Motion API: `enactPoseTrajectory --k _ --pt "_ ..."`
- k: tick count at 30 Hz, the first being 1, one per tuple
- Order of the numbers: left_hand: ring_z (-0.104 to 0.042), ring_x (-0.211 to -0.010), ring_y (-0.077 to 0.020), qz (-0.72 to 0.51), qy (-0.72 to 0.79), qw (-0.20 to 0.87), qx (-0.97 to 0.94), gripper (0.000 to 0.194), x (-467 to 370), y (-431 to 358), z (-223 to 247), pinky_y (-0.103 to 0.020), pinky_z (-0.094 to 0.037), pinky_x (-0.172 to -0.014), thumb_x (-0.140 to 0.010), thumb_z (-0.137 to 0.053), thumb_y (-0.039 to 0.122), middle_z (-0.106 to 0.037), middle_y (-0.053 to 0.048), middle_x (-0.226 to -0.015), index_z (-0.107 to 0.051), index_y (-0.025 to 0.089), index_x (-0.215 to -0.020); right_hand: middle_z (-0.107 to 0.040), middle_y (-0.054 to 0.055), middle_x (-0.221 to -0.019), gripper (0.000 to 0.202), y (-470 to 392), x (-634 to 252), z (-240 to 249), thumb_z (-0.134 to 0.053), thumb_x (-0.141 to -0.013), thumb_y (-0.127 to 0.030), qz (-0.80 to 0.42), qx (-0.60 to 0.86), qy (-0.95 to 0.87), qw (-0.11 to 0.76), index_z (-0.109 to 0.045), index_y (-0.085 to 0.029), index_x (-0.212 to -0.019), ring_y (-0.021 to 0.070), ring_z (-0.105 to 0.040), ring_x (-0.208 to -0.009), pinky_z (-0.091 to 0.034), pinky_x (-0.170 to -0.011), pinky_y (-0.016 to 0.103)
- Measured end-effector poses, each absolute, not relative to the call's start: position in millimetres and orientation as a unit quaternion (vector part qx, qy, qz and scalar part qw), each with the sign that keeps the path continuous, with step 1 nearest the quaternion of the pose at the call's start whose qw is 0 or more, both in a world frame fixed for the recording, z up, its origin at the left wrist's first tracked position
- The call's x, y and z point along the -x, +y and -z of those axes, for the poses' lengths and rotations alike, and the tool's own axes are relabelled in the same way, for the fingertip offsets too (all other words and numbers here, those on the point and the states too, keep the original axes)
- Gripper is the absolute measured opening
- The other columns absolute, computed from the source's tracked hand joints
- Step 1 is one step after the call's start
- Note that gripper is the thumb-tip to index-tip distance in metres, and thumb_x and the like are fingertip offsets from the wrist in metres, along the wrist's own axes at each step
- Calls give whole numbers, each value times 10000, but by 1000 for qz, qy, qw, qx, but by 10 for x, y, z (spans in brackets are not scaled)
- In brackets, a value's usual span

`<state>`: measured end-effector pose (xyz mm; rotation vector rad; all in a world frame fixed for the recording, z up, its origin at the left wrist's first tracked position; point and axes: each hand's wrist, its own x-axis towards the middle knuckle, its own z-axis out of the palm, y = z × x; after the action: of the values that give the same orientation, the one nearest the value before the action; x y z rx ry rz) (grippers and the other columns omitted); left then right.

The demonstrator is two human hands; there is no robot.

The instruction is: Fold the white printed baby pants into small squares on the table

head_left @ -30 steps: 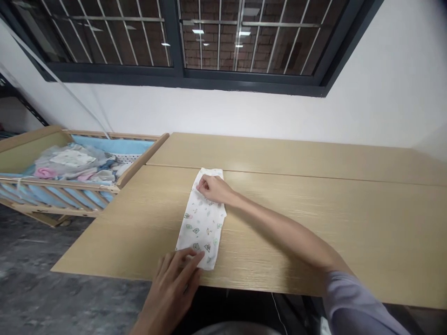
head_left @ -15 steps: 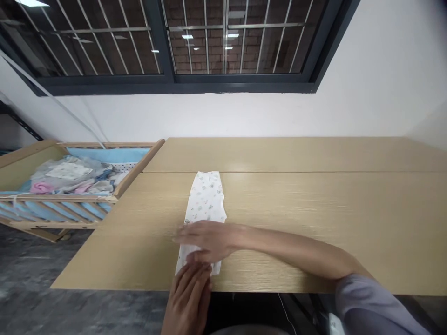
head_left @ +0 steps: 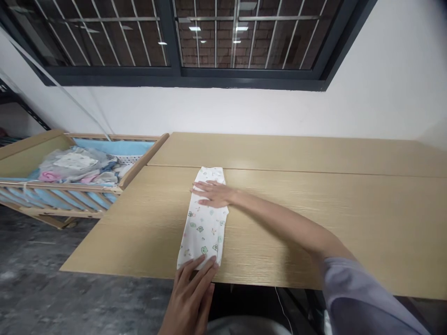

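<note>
A white baby garment with small green and pink prints, looking like folded pants (head_left: 204, 230), lies flat and lengthwise on the wooden table. My right hand (head_left: 213, 192) rests palm down across its upper part, fingers spread to the left. At the near end, by the table edge, my left hand (head_left: 193, 291) touches the cloth with its fingertips, the fingers stretched out and slightly apart. Neither hand is gripping the fabric.
The light wooden table (head_left: 314, 209) has a seam running across it. Left of it stands a wooden crib (head_left: 122, 184) with blue lining, holding a pile of clothes (head_left: 78, 165). Behind are a white wall (head_left: 244, 111) and a barred window (head_left: 240, 42).
My right hand has slid away from me, from the lower part of the pants to the upper part. My left hand stays at the near end, its fingers now more spread. The view has shifted slightly.
</note>
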<state>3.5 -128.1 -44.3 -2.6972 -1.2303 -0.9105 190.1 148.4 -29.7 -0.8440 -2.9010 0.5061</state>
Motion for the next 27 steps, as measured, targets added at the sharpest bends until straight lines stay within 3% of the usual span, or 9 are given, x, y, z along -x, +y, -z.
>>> enactPoseTrajectory --k 5,10,14,16,17,19,22,25,27 --pt "-560 -1292 -221 291 -401 9 869 474 -45 -1292 439 -379 -494 -1054 -944 -506 66 -677 -17 -1365 -543 225 -1389 -154 55 -1685 629 2149 -2033 357 -302 -1056 -522 -141 323 -935 46 -272 -231 -1614 241 -95 -1572 -52 -1280 473" --pt "-618 -1247 -225 300 -409 -3 862 448 -54 -1281 426 -386 -549 -1023 -952 -527 91 -703 -45 -1322 -550 222 -1380 -210 89 -1677 604 2158 -2045 301 -300 -1063 -452 -121 318 -938 62 -293 -179 -1603 246 -146 -1565 -95 -1279 468" --pt "-625 -1264 -202 358 -403 -18 842 460 98 -1188 417 -356 -546 -1061 -957 -523 82 -686 -77 -1339 -533 208 -1399 -295 169 -1646 591 1564 -2036 75 -332 -1065 -443 -77 322 -926 180 -366 -112 -1554 286 -253 -1535 -204 -1256 490" --pt "-622 -1269 -207 384 -404 -7 830 443 225 -1103 400 -366 -539 -1072 -946 -539 66 -678 -87 -1345 -563 204 -1366 -503 170 -1507 495 1097 -2046 -59 -333 -1072 -408 -71 310 -921 224 -508 -132 -1444 275 -444 -1418 -348 -1181 494" --pt "-623 -1265 -214 389 -404 2 828 431 290 -1057 390 -371 -542 -1064 -938 -556 63 -679 -89 -1339 -582 206 -1344 -614 151 -1373 449 844 -2059 -111 -323 -1079 -384 -85 287 -929 217 -586 -143 -1352 253 -558 -1293 -442 -1099 467" --pt "-632 -1242 -222 385 -398 19 832 404 405 -972 373 -373 -553 -1032 -926 -594 73 -697 -86 -1304 -615 213 -1305 -699 116 -1203 409 351 -2104 -166 -335 -1082 -355 -125 239 -947 172 -652 -148 -1237 217 -648 -1115 -523 -980 403" --pt "-642 -1214 -229 335 -365 33 868 388 524 -900 368 -362 -559 -1005 -930 -641 150 -719 -85 -1264 -622 209 -1313 -706 117 -1201 376 -248 -2225 -110 -418 -1055 -368 -120 181 -969 120 -650 -139 -1242 223 -646 -1114 -504 -996 387" --pt "-640 -1215 -231 290 -325 48 899 425 588 -917 398 -353 -547 -1020 -927 -684 257 -721 -95 -1268 -609 184 -1339 -617 171 -1379 563 -640 -2367 43 -482 -1013 -522 -85 203 -967 130 -561 -100 -1377 275 -569 -1260 -450 -1075 415" --pt "-639 -1215 -213 283 -306 61 907 401 618 -965 426 -337 -534 -1030 -931 -680 228 -725 -82 -1266 -618 190 -1326 -588 181 -1416 638 -824 -2430 153 -508 -993 -565 -67 233 -959 148 -520 -86 -1415 292 -535 -1302 -426 -1103 429"
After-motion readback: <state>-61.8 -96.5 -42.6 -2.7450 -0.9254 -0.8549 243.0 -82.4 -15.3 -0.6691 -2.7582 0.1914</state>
